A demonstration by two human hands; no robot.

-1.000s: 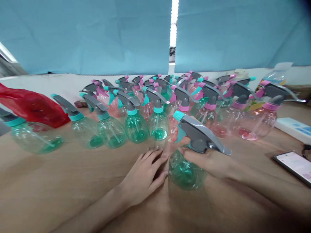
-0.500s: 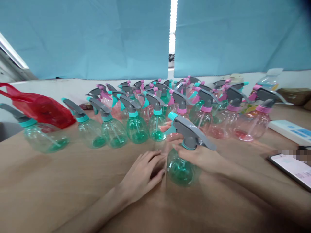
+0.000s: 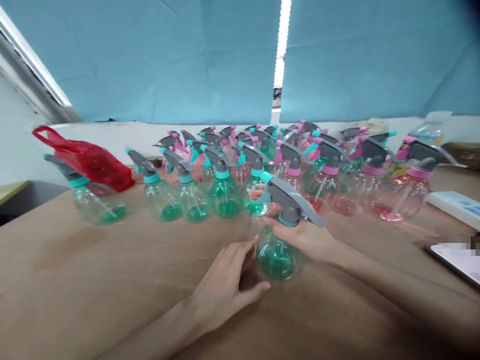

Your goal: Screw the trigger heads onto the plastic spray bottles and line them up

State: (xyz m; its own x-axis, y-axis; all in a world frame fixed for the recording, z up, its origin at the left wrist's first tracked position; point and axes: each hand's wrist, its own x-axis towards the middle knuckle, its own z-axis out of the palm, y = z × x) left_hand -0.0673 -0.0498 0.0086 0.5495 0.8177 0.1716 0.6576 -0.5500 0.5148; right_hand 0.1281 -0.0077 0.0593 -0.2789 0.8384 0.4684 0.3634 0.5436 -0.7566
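In the head view, a clear green spray bottle [image 3: 278, 260] with a grey trigger head and turquoise nozzle stands upright, or nearly so, close in front of me. My right hand [image 3: 309, 239] is wrapped around its neck from the right, with some fingers hidden behind the head. To the left of the bottle is my left hand [image 3: 227, 282], thumb and fingers apart, fingertips close to its side; whether they touch it I cannot tell. Just beyond stand a green spray bottle [image 3: 225, 197] and a pink-collared spray bottle [image 3: 324, 187].
Several more green and pink spray bottles crowd the back of the brown table [image 3: 131, 280]. A red plastic bag [image 3: 97, 162] lies at the far left behind a green bottle [image 3: 99, 202]. At the right are a phone [image 3: 457, 257] and a white box [image 3: 455, 207].
The view has swung left, so the background sits farther right. My left hand's thumb has spread away from its fingers beside the bottle. My right hand keeps its grip on the neck.
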